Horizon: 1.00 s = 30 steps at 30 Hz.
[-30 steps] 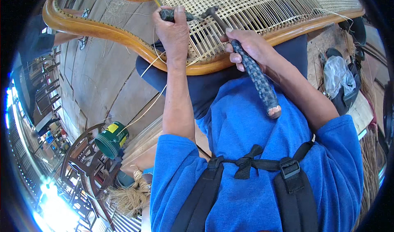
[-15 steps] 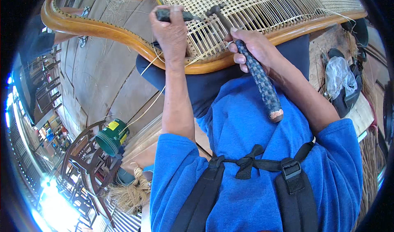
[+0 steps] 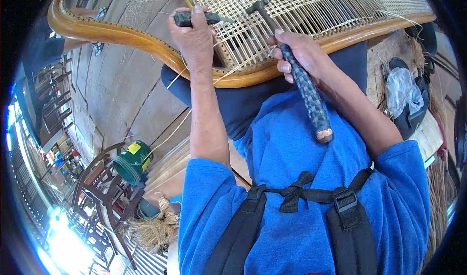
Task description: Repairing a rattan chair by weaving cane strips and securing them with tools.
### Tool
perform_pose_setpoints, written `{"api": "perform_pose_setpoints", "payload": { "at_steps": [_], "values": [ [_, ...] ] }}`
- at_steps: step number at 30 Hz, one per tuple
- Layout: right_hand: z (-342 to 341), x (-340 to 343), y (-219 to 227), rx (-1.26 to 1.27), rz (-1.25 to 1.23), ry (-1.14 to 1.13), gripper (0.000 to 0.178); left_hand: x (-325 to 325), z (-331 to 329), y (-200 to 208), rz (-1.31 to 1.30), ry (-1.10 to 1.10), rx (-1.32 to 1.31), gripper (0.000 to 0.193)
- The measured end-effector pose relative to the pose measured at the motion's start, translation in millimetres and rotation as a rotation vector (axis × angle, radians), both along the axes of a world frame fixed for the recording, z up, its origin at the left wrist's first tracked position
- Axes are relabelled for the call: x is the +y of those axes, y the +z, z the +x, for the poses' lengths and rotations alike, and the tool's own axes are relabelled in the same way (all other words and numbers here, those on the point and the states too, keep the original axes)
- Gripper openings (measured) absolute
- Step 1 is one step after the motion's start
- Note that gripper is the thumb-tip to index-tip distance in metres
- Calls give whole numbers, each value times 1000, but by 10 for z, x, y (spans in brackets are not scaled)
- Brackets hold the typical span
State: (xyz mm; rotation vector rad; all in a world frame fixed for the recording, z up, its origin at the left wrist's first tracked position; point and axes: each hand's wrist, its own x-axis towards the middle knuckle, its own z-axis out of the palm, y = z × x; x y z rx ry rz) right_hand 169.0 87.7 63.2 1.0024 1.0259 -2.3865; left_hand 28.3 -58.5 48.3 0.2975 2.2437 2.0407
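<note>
Left hand [image 3: 194, 39]: is gripping the awl [image 3: 212, 18] by its dark handle, thumb lying across it.
Awl tip: is pointing right over the left edge of the weave [image 3: 311, 7]; whether it is touching the strips, I cannot tell.
Right hand [image 3: 304, 56]: is closing around the hammer [image 3: 306, 95] high on its checkered handle, the butt end hanging over the blue shirt [image 3: 311, 143].
Hammer head: is hovering over the weave, near the awl tip but apart from it.
Weave: is filling the frame [image 3: 121, 40] toward its right end, looking denser along the far side and leaving wider gaps nearer the front.
Frame: is lying over the lap, its front edge curving toward the body, its left loop standing bare.
Strand [image 3: 174, 128]: is trailing from the frame's front edge, by the left wrist, down toward the green bucket [image 3: 129, 170].
Slip risk: the awl could be skidding off and nicking a strip if the left grip were loosening.
Strike risk: the hammer could be hitting the left fingers or snapping thin strips, were it swinging off line.
Snag risk: the strand could be catching on the left forearm, since it is passing so close.
Support risk: the frame could be tilting if the knees were shifting.
</note>
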Motion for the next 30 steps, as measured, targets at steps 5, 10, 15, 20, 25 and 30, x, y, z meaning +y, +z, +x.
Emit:
{"api": "perform_pose_setpoints", "payload": {
  "at_steps": [5,10,15,20,25,30],
  "values": [
    [-41,18,-50,23,-12,3,28,19,-71,-91,21,-16,-37,28],
    [-97,-41,-162,102,-87,-109,26,12,-111,-213,-176,-55,92,27],
    [-107,-60,-52,38,-39,37,28,-8,-90,-189,-56,-12,89,24],
    [-56,-15,-56,51,-57,-10,29,-31,17,14,30,19,-31,26],
    [-53,-25,-75,39,-59,4,29,-67,12,-53,-5,17,-27,26],
    [-90,-97,-39,15,-72,113,28,-51,-28,-106,-137,-27,72,27]
  ]
}}
